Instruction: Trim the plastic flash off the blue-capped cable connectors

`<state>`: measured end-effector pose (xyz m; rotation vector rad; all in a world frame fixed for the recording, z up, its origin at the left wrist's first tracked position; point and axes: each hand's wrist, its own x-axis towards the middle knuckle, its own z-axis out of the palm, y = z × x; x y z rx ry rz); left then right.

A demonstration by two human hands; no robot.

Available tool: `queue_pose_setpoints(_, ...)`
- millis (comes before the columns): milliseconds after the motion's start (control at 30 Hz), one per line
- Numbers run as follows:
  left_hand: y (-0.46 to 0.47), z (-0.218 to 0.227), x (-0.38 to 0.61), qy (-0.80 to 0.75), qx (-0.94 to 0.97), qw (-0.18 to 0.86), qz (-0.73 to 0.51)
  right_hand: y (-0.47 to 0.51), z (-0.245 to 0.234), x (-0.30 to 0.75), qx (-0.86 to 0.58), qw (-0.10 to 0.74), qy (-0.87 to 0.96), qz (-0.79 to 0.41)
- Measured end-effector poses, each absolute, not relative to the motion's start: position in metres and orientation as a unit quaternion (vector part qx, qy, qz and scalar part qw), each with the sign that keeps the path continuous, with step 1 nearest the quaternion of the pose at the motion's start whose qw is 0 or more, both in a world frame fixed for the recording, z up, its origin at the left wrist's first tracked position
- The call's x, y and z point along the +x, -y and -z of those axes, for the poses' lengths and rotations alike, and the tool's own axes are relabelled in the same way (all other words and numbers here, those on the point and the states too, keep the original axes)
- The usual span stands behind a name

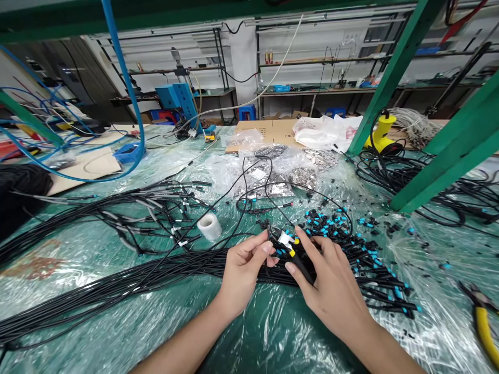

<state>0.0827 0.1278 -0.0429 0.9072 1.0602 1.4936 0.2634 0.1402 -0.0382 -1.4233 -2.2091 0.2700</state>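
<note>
My left hand (246, 272) pinches the end of a black cable between thumb and fingertips. Close beside it, my right hand (331, 280) grips black-and-yellow pliers (299, 262), whose jaws, partly covered by something white, point up and left toward that cable end. The exact contact between jaws and cable is too small to make out. Under both hands runs a thick bundle of black cables (156, 275). Their ends, many with blue tips, fan out on the right. A pile of small black-and-blue pieces (323, 224) lies just beyond my right hand.
A white tape roll (209, 227) stands left of my hands. Bags of small metal parts (268, 182) lie farther back. Yellow-handled pliers (485, 332) rest at the right edge. A green metal post (390, 78) rises on the right, and a blue hose (130, 98) hangs at left.
</note>
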Motion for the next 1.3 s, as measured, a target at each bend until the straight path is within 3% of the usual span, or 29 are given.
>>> queue_pose_setpoints(233, -0.126, 0.044, 0.084, -0.448, 0.416, 0.493, -0.619, -0.142, 0.036, 0.264, -0.528, 0.235, 0.814, -0.064)
queue_pose_setpoints(467, -0.126, 0.04, 0.083, -0.447, 0.431, 0.489, -0.612, -0.138, 0.029, 0.263, -0.542, 0.196, 0.797, -0.182)
queue_pose_setpoints(633, -0.128, 0.036, 0.08, -0.451, 0.445, 0.48, -0.607, -0.14, 0.017, 0.266, -0.468, 0.229, 0.721, -0.457)
queue_pose_setpoints(767, -0.13, 0.034, 0.076, -0.456, 0.471, 0.465, -0.595, -0.142, 0.008, 0.271, -0.368, 0.192, 0.547, -0.727)
queue_pose_setpoints(833, -0.131, 0.034, 0.074, -0.461, 0.486, 0.449, -0.591, -0.142, 0.006, 0.271, -0.345, 0.175, 0.469, -0.794)
queue_pose_setpoints(933, -0.13, 0.035, 0.075, -0.459, 0.478, 0.451, -0.598, -0.14, 0.007, 0.268, -0.369, 0.196, 0.553, -0.721)
queue_pose_setpoints(1033, -0.128, 0.034, 0.078, -0.46, 0.456, 0.46, -0.607, -0.136, 0.014, 0.263, -0.456, 0.242, 0.702, -0.491)
queue_pose_setpoints(1133, -0.126, 0.036, 0.08, -0.453, 0.457, 0.462, -0.61, -0.132, 0.023, 0.26, -0.52, 0.236, 0.759, -0.313)
queue_pose_setpoints(1300, -0.126, 0.042, 0.082, -0.444, 0.465, 0.454, -0.617, -0.132, 0.032, 0.259, -0.54, 0.219, 0.782, -0.222)
